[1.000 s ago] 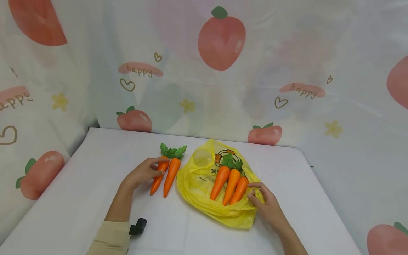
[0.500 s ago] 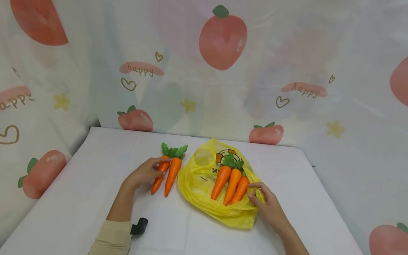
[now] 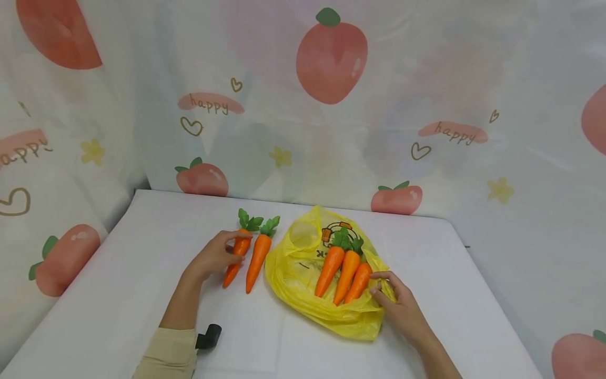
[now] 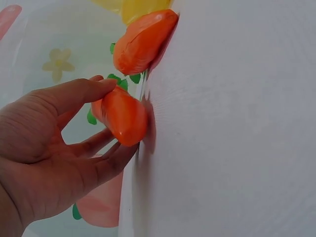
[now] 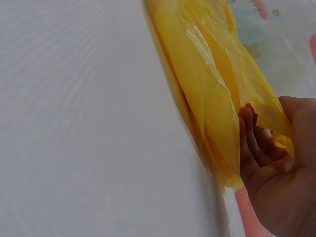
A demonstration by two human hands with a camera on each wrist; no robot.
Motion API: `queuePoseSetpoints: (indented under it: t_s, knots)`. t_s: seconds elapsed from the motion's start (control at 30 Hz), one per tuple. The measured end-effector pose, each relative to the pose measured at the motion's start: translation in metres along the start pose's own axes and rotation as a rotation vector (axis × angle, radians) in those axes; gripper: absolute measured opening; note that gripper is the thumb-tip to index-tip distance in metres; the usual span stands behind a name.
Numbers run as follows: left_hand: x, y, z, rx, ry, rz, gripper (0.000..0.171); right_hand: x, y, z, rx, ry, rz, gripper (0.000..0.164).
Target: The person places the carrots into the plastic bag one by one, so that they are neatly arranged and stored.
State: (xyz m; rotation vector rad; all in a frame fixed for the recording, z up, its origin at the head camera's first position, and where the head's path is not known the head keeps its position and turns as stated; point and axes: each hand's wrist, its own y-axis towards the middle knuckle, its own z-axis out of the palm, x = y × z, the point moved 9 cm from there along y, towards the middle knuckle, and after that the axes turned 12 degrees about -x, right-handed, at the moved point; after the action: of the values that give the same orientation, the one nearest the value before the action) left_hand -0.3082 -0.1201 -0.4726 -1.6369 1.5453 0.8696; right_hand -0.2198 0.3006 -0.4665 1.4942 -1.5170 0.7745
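Observation:
My left hand [image 3: 219, 256] grips an orange carrot [image 3: 241, 246] with green leaves, thumb on one side and fingers on the other. The left wrist view shows this carrot [image 4: 123, 116] end-on between thumb and fingers. Just to its right lies a second carrot [image 3: 258, 259], apart from it. A yellow plastic bag [image 3: 303, 300] lies spread open beside them, with three carrots [image 3: 347, 271] side by side in its mouth. At the bag's right edge, my right hand [image 3: 400, 302] holds the plastic; in the right wrist view, thumb and curled fingers close around the yellow film [image 5: 269, 106].
A white-covered table [image 3: 236, 337] carries everything. Behind it hangs a fruit-printed curtain [image 3: 265, 63], which also runs along the left and right sides. A black camera mount [image 3: 208, 337] sticks out from the left sleeve [image 3: 168, 347].
The carrot in my left hand has shifted slightly left and away from its neighbour, so the gap between them is wider. My right hand and the bag stay nearly still.

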Motion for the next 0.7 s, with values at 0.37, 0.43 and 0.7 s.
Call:
queuePoseSetpoints:
  t_s: [0.37, 0.43, 0.7]
  knots:
    - [-0.013, 0.002, -0.004, -0.049, 0.003, 0.018, 0.051, 0.001, 0.003, -0.001, 0.005, 0.038, 0.001, 0.031]
    - [-0.016, 0.001, -0.004, -0.048, 0.006, 0.03, 0.051, 0.001, 0.003, -0.001, 0.009, 0.044, 0.001, 0.03]
    - [-0.025, 0.0, -0.005, -0.043, 0.025, 0.054, 0.049, 0.0, 0.001, 0.002, 0.021, 0.043, 0.004, 0.03]
